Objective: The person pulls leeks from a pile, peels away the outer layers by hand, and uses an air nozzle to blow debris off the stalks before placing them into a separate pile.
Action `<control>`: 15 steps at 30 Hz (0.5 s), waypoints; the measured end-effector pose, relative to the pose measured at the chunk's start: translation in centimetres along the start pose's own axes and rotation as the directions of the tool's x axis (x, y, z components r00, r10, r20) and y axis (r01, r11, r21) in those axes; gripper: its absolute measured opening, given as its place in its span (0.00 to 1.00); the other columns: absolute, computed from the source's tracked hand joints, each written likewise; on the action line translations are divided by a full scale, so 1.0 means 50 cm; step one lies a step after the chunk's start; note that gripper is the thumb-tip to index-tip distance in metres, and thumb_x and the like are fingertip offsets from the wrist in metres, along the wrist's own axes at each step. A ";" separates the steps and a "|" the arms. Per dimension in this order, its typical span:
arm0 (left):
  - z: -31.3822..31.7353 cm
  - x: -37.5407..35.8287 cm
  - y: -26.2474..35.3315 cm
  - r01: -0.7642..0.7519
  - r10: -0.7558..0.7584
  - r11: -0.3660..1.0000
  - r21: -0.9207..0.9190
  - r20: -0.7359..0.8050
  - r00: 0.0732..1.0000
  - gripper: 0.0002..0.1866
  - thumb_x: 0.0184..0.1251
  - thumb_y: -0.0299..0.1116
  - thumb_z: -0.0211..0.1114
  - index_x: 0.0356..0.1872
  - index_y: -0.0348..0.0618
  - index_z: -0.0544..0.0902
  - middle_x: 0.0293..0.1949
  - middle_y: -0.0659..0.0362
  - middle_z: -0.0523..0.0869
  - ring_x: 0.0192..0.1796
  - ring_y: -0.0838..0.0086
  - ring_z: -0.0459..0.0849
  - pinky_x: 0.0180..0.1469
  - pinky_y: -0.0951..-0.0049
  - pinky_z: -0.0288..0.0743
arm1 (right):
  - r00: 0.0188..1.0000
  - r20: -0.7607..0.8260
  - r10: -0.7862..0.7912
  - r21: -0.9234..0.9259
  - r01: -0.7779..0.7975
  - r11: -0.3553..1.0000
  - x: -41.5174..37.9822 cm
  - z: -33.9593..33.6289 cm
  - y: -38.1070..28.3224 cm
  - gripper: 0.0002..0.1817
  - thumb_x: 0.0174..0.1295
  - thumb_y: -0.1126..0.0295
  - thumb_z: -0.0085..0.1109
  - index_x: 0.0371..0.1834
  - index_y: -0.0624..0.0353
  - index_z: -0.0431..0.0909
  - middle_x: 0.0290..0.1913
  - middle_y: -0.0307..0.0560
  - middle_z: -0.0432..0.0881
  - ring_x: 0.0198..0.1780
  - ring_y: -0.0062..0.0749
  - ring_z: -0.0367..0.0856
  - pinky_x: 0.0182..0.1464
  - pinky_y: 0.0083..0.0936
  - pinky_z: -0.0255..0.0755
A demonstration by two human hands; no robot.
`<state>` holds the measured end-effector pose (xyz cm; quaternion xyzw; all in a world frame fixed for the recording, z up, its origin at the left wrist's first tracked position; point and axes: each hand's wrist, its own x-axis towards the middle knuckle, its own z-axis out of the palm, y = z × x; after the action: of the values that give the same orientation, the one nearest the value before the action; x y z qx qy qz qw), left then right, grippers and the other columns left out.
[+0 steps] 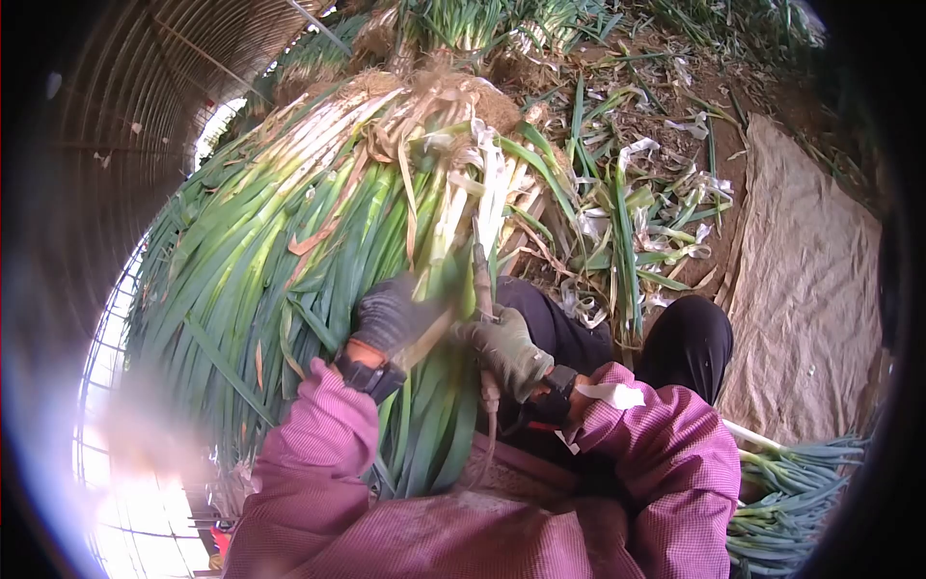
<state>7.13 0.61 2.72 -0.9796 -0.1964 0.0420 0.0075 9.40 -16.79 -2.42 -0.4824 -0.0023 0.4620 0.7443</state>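
A big heap of green onions [260,232] lies in front of me, with white stems and roots toward the back and long green leaves toward me. My right hand [511,352], in a grey-green glove, is closed around an air blow gun [481,265] with a slim nozzle that points away from me at the white stems. A thin hose [491,434] runs down from it toward my lap. My left hand [388,317], in a dark grey glove, is over the leaves beside a pale yellowish leaf. Its fingers are smeared by motion, so their grip is hidden.
Peeled skins and loose leaves [637,217] litter the soil at right. A beige cloth [805,299] lies beyond my knee [690,347]. More green onions [796,492] sit at lower right, and further bunches [463,24] stand at the back. A ribbed wall [145,116] curves along the left.
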 end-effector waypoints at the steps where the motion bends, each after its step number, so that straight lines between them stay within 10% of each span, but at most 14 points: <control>1: 0.003 -0.001 -0.010 -0.038 0.038 0.998 -0.045 -0.002 0.999 0.23 0.54 0.50 0.68 0.38 0.37 0.81 0.33 0.43 0.83 0.37 0.50 0.83 0.41 0.58 0.77 | 0.999 -0.025 -0.043 0.003 0.043 0.999 0.009 0.001 0.012 0.15 0.55 0.74 0.64 0.44 0.65 0.75 0.32 0.45 0.81 0.30 0.27 0.79 0.33 0.26 0.75; 6: 0.053 0.042 -0.098 -0.054 0.118 0.905 -0.422 0.127 0.985 0.18 0.55 0.44 0.68 0.38 0.38 0.82 0.30 0.45 0.82 0.35 0.54 0.82 0.38 0.62 0.76 | 0.994 -0.002 -0.106 -0.037 0.106 0.994 0.014 0.032 0.059 0.15 0.55 0.72 0.64 0.44 0.67 0.77 0.35 0.49 0.82 0.32 0.31 0.80 0.35 0.27 0.74; 9: 0.063 0.061 -0.128 -0.532 0.529 0.840 0.105 0.053 0.847 0.15 0.56 0.40 0.70 0.39 0.40 0.83 0.37 0.47 0.84 0.40 0.60 0.83 0.43 0.67 0.76 | 0.999 0.044 -0.028 0.120 0.022 0.993 0.007 0.035 0.061 0.17 0.55 0.71 0.64 0.46 0.67 0.76 0.35 0.49 0.82 0.34 0.30 0.80 0.37 0.26 0.73; 11: 0.059 0.072 -0.142 -0.550 0.522 0.768 -0.328 -0.176 0.835 0.14 0.57 0.39 0.69 0.41 0.42 0.84 0.42 0.49 0.84 0.43 0.62 0.83 0.47 0.68 0.76 | 0.999 0.006 -0.051 0.082 0.051 0.995 -0.009 0.040 0.067 0.15 0.56 0.74 0.63 0.46 0.67 0.75 0.33 0.46 0.81 0.32 0.27 0.79 0.36 0.25 0.74; 14: -0.015 0.122 -0.106 -0.688 0.618 0.725 0.007 -0.448 0.646 0.14 0.60 0.36 0.68 0.45 0.42 0.84 0.45 0.55 0.85 0.47 0.63 0.83 0.53 0.69 0.76 | 0.992 -0.023 -0.123 0.040 0.124 0.992 -0.019 0.063 0.131 0.16 0.57 0.75 0.62 0.48 0.67 0.73 0.34 0.45 0.80 0.27 0.25 0.78 0.30 0.24 0.75; 15: -0.045 0.161 -0.085 -0.651 0.494 0.656 -0.381 -0.435 0.753 0.14 0.62 0.37 0.67 0.46 0.42 0.83 0.42 0.56 0.85 0.44 0.65 0.83 0.48 0.71 0.78 | 0.988 -0.027 -0.155 0.022 0.155 0.988 -0.018 0.070 0.148 0.17 0.58 0.75 0.62 0.49 0.68 0.72 0.35 0.46 0.80 0.24 0.25 0.77 0.27 0.24 0.75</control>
<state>13.11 7.64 4.46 -0.9503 0.1261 -0.1572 -0.2373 2.24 -14.13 -5.47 -0.4775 -0.0246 0.3965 0.7837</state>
